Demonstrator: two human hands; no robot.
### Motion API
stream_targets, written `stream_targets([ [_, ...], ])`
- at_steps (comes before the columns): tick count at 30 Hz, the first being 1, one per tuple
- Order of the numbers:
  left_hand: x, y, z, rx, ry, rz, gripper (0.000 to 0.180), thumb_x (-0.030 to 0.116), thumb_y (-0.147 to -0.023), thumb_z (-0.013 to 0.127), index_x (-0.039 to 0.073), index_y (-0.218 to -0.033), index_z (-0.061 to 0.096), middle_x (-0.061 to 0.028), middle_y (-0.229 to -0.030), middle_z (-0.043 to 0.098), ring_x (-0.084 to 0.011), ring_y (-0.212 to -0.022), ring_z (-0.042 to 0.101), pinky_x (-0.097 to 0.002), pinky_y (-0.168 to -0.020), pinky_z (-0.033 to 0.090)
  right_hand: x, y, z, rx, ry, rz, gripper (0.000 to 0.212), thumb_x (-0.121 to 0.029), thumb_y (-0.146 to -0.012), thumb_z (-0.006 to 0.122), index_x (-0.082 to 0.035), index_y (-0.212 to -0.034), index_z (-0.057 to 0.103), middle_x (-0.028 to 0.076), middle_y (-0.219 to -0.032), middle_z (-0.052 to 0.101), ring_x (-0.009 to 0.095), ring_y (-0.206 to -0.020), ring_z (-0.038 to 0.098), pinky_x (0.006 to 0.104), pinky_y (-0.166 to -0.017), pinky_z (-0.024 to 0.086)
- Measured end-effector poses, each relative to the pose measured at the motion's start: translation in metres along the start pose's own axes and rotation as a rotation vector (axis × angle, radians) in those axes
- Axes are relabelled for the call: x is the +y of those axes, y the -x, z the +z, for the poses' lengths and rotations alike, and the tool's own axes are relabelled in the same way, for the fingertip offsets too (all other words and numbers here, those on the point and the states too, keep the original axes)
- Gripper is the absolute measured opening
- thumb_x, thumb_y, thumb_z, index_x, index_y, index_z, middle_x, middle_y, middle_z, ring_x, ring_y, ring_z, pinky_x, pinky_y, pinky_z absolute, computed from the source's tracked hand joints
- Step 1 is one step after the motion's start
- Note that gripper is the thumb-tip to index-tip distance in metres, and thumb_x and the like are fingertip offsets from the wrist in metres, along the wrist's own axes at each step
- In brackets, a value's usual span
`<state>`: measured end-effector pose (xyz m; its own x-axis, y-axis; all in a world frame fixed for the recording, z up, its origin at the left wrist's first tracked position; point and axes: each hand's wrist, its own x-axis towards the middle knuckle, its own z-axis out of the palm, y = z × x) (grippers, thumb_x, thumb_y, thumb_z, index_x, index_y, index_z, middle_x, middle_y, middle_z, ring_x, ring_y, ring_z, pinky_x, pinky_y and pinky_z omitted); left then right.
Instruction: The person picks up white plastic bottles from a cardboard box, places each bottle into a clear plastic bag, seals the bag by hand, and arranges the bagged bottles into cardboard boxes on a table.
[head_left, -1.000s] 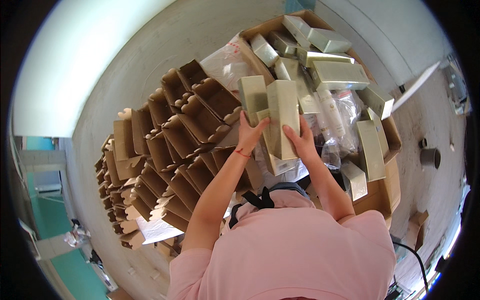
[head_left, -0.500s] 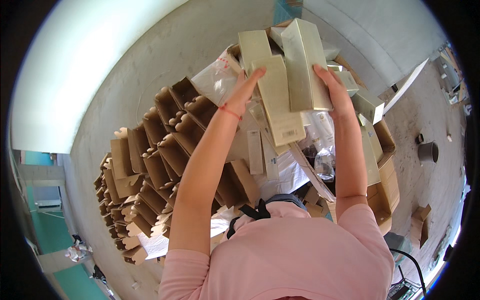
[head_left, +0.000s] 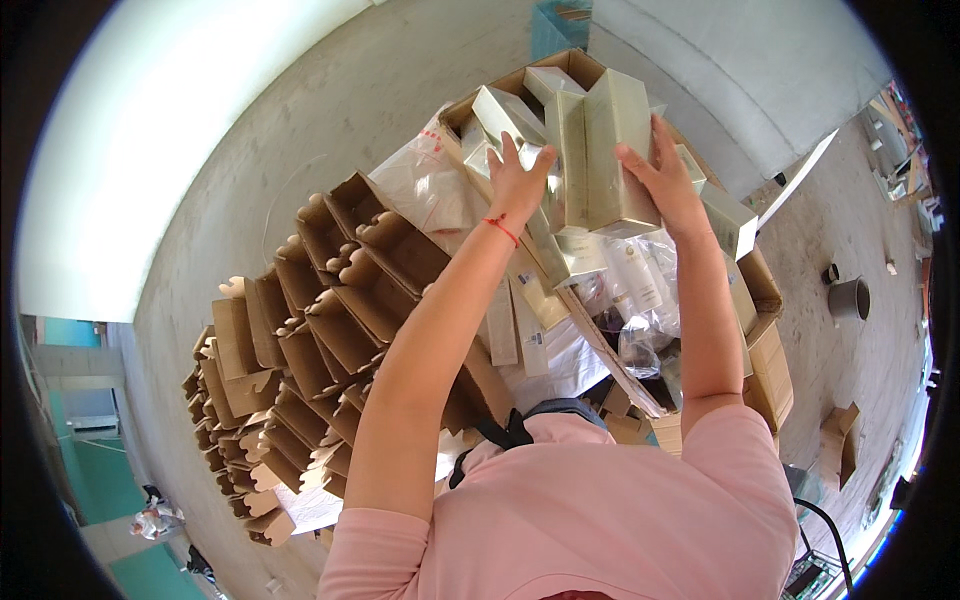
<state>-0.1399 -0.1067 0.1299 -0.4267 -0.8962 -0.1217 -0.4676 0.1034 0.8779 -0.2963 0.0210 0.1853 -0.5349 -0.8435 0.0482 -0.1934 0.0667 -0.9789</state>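
Note:
Both my hands are over a large carton (head_left: 762, 283) filled with pale gold boxes. My left hand (head_left: 520, 180) has its fingers spread above the boxes on the left side, with a red string on the wrist. Nothing is gripped in it. A tall pale gold box (head_left: 618, 150) stands tilted in the middle, a second pale gold box (head_left: 568, 160) close against its left side. My right hand (head_left: 668, 188) rests at the tall box's right edge, thumb on its face and fingers stretched out along the side. Another pale box (head_left: 508, 112) lies tilted beyond my left fingers.
Rows of open brown cardboard dividers (head_left: 325, 325) stand to the left. Clear plastic bags (head_left: 640, 285) lie in the carton's near part. A grey bucket (head_left: 849, 299) and a brown cardboard piece (head_left: 838, 445) are on the floor at right. A blue bin (head_left: 560, 30) stands at the back.
The two boxes I held have come down into the carton, standing side by side. My left hand has let go and spread its fingers; the right hand's fingers have straightened.

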Motion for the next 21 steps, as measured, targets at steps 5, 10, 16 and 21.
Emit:
stream_targets([
  [5, -0.016, 0.014, -0.018, 0.040, 0.057, 0.167, 0.084, 0.044, -0.085, 0.057, -0.004, -0.141, 0.017, -0.0323, -0.143, 0.019, -0.0407, -0.135, 0.017, -0.0411, -0.111, 0.017, 0.006, 0.010, -0.012, 0.230, 0.563, -0.286, 0.101, -0.043, -0.069, 0.075, 0.001, -0.141, 0.020, 0.021, -0.134, 0.042, 0.032, -0.120, 0.046, 0.0334, -0.098, 0.038],
  [10, -0.024, 0.052, -0.035, 0.012, 0.064, 0.233, 0.078, 0.036, -0.085, 0.059, -0.007, -0.139, 0.023, -0.0289, -0.140, 0.028, -0.0375, -0.134, 0.024, -0.0404, -0.110, 0.019, 0.013, 0.032, -0.042, 0.139, 0.324, -0.109, 0.068, -0.020, -0.073, 0.067, -0.009, -0.135, 0.040, 0.016, -0.130, 0.047, 0.022, -0.102, 0.057, 0.0316, -0.087, 0.046],
  [16, -0.056, 0.114, -0.072, -0.050, 0.115, 0.179, 0.077, 0.039, -0.087, 0.057, -0.003, -0.141, 0.021, -0.0216, -0.143, 0.030, -0.0296, -0.133, 0.029, -0.0365, -0.105, 0.029, 0.070, 0.074, -0.156, 0.262, 0.023, -0.016, 0.052, -0.016, -0.079, 0.060, -0.005, -0.129, 0.048, 0.013, -0.120, 0.055, 0.018, -0.098, 0.057, 0.0296, -0.084, 0.045],
  [21, -0.096, 0.123, -0.061, -0.066, 0.068, 0.052, 0.084, 0.044, -0.084, 0.061, 0.002, -0.143, 0.018, -0.0213, -0.143, 0.028, -0.0296, -0.129, 0.035, -0.0371, -0.102, 0.034, 0.134, 0.096, -0.170, 0.303, 0.570, 0.061, 0.056, -0.019, -0.081, 0.060, -0.004, -0.132, 0.043, 0.017, -0.121, 0.053, 0.028, -0.107, 0.054, 0.0357, -0.092, 0.041],
])
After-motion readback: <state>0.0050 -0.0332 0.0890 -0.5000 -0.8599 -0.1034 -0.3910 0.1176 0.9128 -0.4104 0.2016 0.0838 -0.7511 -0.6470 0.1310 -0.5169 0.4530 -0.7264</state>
